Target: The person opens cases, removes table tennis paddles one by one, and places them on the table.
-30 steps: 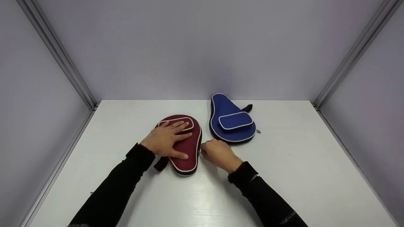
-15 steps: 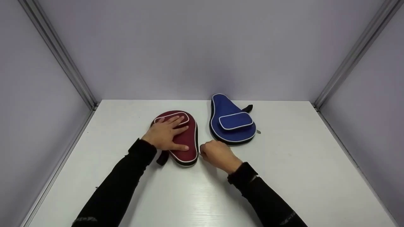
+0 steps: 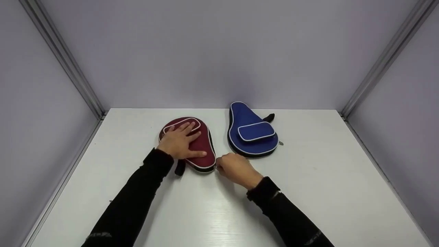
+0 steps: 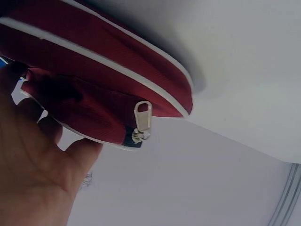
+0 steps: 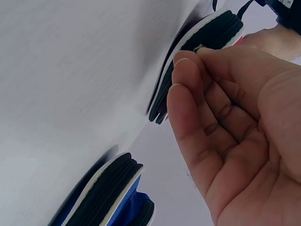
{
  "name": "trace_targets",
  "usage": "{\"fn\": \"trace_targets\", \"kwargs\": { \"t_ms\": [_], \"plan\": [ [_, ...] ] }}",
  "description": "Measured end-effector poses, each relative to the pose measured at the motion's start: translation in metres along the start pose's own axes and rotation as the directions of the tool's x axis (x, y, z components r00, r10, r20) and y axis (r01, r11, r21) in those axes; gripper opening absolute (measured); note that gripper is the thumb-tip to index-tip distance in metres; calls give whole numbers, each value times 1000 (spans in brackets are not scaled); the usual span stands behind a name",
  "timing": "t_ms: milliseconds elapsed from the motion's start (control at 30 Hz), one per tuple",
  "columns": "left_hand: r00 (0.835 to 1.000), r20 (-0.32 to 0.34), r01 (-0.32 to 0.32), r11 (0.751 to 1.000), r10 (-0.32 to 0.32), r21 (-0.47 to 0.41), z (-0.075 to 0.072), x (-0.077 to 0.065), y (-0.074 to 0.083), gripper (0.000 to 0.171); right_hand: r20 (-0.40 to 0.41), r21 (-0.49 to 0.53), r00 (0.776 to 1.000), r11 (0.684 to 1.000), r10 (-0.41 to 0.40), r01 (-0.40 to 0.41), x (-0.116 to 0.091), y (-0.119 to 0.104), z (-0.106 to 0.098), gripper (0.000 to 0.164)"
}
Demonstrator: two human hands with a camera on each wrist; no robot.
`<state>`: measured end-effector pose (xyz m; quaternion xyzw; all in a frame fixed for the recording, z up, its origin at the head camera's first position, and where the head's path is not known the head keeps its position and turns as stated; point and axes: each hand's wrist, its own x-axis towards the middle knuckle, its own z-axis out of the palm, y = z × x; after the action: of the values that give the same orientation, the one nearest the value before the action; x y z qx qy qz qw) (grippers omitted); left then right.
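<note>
A dark red, white-piped table tennis bat case lies on the table, its narrow end toward me. My left hand rests on its top with fingers spread, over the small pocket. At the case's right side, near the narrow end, my right hand pinches the zipper pull between thumb and curled fingers; most of the pull is hidden. Another metal pull hangs from the red case's pocket in the left wrist view. Just beyond my right hand lies a blue bat case of the same shape.
The white table ends at a pale back wall, with side walls left and right. A black strap sticks out from the red case. The blue case has its own strap and a metal pull.
The red case has slid away from me and leftward, turning slightly, with my left hand on it. My right hand has barely moved; it is now at the case's narrow end rather than mid-side.
</note>
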<state>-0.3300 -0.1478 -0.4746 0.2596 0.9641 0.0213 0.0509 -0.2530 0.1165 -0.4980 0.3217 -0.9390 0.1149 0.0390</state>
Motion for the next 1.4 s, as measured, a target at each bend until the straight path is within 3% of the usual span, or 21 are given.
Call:
{"fn": "trace_targets", "kwargs": {
  "t_ms": [333, 533, 667, 833, 1133, 1267, 1400],
  "plan": [
    [984, 56, 166, 984, -170, 69, -2, 5, 17, 105, -24, 11, 999, 1000, -22, 23, 2, -3, 1, 7],
    [944, 99, 299, 942, -315, 151, -2, 4, 39, 112, -25, 46, 1000, 999, -10, 11, 5, -5, 2, 6],
    [915, 94, 372, 910, -393, 181, 2, 5, 52, 114, -39, 61, 999, 998, -3, 5, 5, -7, 4, 6],
    [903, 85, 405, 900, -422, 164, 11, 11, 53, 116, -50, 74, 999, 997, -2, 6, 7, -11, 6, 8],
    [921, 72, 367, 914, -384, 174, 7, 4, 53, 115, -17, 87, 999, 995, -37, 38, 7, -11, 4, 6],
    [939, 54, 328, 931, -340, 161, 3, -4, 52, 114, 38, 136, 995, 987, -88, 82, 6, -9, -2, 10],
    [960, 31, 271, 953, -277, 135, 4, -10, 47, 112, 48, 196, 995, 978, -88, 77, 5, -6, -11, 13]
  ]
}}
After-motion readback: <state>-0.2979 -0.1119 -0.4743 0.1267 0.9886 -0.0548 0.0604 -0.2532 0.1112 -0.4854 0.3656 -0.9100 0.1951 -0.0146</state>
